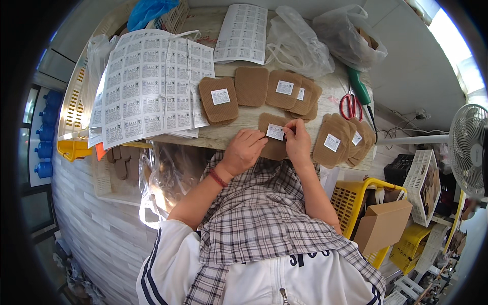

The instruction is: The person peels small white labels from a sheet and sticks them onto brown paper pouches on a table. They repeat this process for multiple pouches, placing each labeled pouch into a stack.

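Right hand [298, 138] pinches the label's [275, 132] right side; left hand [245, 150] curls at its left, grip unclear. Brown pad [273, 150] beneath, at the counter's [207, 137] near edge; pad slippage could skew the label.

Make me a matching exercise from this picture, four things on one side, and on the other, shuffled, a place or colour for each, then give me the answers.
Things
1. Right hand
2. Bracelet
3. Scissors
4. Fan

Places and colours
A. Red handles, beside a green tool
B. At a corner of a white label, over a brown pad
C. Near the right edge of the picture
D. Around the left wrist

Right pairs: 1-B, 2-D, 3-A, 4-C
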The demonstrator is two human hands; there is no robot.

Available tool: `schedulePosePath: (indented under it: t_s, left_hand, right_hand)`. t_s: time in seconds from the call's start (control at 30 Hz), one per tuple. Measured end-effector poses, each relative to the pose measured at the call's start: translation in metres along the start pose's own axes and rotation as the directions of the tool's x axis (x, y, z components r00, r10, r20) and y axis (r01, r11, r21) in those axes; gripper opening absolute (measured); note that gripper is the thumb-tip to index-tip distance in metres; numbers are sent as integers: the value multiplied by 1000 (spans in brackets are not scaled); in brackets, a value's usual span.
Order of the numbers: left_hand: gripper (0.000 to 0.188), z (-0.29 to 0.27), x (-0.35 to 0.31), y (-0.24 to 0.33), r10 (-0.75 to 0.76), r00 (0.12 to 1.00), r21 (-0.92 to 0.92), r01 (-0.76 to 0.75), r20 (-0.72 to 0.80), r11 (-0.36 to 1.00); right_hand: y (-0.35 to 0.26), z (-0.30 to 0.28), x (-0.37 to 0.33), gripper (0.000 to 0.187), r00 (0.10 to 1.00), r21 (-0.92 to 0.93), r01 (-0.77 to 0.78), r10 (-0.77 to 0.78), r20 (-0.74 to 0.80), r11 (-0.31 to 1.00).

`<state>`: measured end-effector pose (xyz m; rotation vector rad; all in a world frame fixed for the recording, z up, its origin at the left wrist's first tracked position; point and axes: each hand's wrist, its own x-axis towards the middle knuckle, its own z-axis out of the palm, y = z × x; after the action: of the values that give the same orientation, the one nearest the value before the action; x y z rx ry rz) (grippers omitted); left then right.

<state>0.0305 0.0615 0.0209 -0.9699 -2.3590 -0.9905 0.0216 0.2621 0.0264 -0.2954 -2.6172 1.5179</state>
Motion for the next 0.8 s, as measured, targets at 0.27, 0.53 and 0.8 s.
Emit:
schedulePosePath:
  t_s: [0.27,0.53,0.8]
  left_hand:
    - [21,-2,3,1,2,1000,4,-2,10,1000]
    - [26,-3,3,1,-18,1000,4,17,26,1000]
    - [37,-6,7,5,-46,996,-3,47,77,999]
  right_hand:
    - [-11,-1,-7,8,997,-106,72,-75,-24,992]
    - [-3,5,-8,9,978,-172,175,-191,-79,969]
    - [-6,6,-9,8,977,-179,175,-194,-92,968]
